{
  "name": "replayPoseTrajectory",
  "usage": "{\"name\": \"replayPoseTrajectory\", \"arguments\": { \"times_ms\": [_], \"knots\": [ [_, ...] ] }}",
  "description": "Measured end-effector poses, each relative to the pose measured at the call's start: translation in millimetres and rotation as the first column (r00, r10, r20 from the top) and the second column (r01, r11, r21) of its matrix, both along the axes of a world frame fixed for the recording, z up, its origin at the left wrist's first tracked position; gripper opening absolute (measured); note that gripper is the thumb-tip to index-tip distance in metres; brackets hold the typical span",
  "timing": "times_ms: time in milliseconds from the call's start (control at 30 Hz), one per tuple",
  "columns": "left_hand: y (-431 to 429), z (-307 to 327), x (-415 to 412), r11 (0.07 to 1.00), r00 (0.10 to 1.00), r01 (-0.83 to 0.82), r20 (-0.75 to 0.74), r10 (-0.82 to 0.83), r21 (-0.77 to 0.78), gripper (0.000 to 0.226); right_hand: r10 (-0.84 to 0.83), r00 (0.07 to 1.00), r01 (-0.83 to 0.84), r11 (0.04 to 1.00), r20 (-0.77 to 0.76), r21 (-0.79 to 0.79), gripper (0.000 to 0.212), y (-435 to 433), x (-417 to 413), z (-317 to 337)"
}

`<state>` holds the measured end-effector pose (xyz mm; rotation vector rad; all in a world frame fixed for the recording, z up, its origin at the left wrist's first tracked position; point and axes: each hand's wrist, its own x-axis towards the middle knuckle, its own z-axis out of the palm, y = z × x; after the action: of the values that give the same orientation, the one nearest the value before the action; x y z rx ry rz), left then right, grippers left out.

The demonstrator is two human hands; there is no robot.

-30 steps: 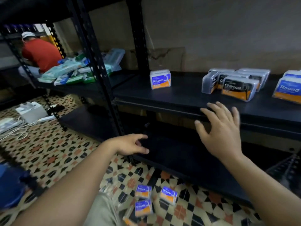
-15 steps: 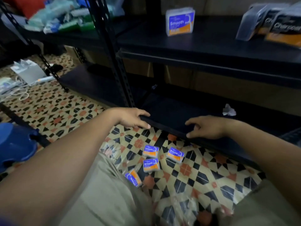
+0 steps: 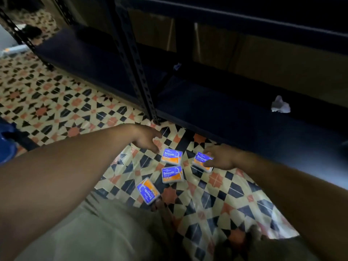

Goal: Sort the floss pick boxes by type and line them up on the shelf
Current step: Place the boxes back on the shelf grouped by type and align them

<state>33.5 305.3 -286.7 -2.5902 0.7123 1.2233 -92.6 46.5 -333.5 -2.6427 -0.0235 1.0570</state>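
Several blue-and-orange "Smooth" floss pick boxes lie on the patterned tile floor in front of the black shelf. My right hand point(image 3: 219, 158) pinches the rightmost box point(image 3: 201, 160) between thumb and fingers. My left hand point(image 3: 146, 139) hovers with relaxed fingers just left of another box point(image 3: 171, 156), at most brushing its corner. A third box point(image 3: 172, 174) lies below that one, and a fourth point(image 3: 148, 190) lies tilted near my knee.
The black shelf's bottom board point(image 3: 235, 117) runs just behind the boxes, with a crumpled white scrap point(image 3: 280, 107) on it. A perforated black upright post point(image 3: 140, 78) stands on the floor beside my left hand. My knees fill the lower part of the view.
My view dropped from the upper shelf to the floor. Both hands came down from the shelf edge to the boxes, and my right hand took hold of the rightmost box.
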Motion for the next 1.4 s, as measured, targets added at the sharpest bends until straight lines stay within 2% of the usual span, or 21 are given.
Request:
{"name": "replayPoseTrajectory", "arguments": {
  "times_ms": [133, 300, 400, 500, 633, 700, 800, 933, 1067, 1200, 1400],
  "knots": [
    [-2, -36, 10, 0.998, 0.998, 0.064, 0.012, -0.065, 0.011, 0.077, -0.184, 0.983, 0.184, 0.983, -0.007, 0.005, 0.076, -4, -10, -63],
    [-5, -81, 20, 0.998, 0.998, 0.058, -0.002, -0.058, -0.036, 0.073, -0.330, 0.943, 0.330, 0.944, 0.046, -0.001, 0.064, -11, -16, -108],
    [-8, -113, 14, 0.991, 1.000, -0.008, -0.025, 0.005, -0.130, 0.078, -0.406, 0.911, 0.406, 0.914, 0.065, 0.028, 0.075, -6, -13, -125],
    [-8, -151, -4, 0.982, 0.997, -0.067, -0.044, 0.060, -0.176, 0.086, -0.434, 0.898, 0.432, 0.901, 0.070, 0.030, 0.073, 2, -16, -141],
    [-8, -177, -26, 0.948, 0.984, -0.158, 0.040, 0.176, -0.276, 0.083, -0.465, 0.879, 0.461, 0.885, 0.109, 0.062, 0.077, 7, -15, -148],
    [-8, -181, -29, 0.915, 0.965, -0.214, 0.071, 0.252, -0.341, 0.080, -0.477, 0.871, 0.470, 0.879, 0.119, 0.086, 0.072, 8, -15, -149],
    [-8, -179, -28, 0.873, 0.944, -0.297, 0.020, 0.330, -0.386, 0.090, -0.509, 0.852, 0.495, 0.859, 0.123, 0.130, 0.066, 10, -18, -149],
    [-11, -164, -25, 0.794, 0.922, -0.347, -0.027, 0.386, -0.499, 0.075, -0.485, 0.865, 0.470, 0.873, 0.130, 0.131, 0.070, 10, -22, -139],
    [-18, -139, -26, 0.773, 0.932, -0.326, -0.046, 0.360, -0.545, 0.062, -0.467, 0.871, 0.447, 0.882, 0.152, 0.149, 0.061, 3, -28, -119],
    [-20, -106, -38, 0.758, 0.927, -0.339, -0.061, 0.370, -0.557, 0.059, -0.520, 0.837, 0.483, 0.848, 0.171, 0.216, 0.056, -7, -39, -82],
    [-23, -44, -72, 0.688, 0.899, -0.350, -0.022, 0.438, -0.636, 0.047, -0.617, 0.746, 0.514, 0.773, 0.252, 0.371, 0.049, -9, -68, -17]
  ]
}}
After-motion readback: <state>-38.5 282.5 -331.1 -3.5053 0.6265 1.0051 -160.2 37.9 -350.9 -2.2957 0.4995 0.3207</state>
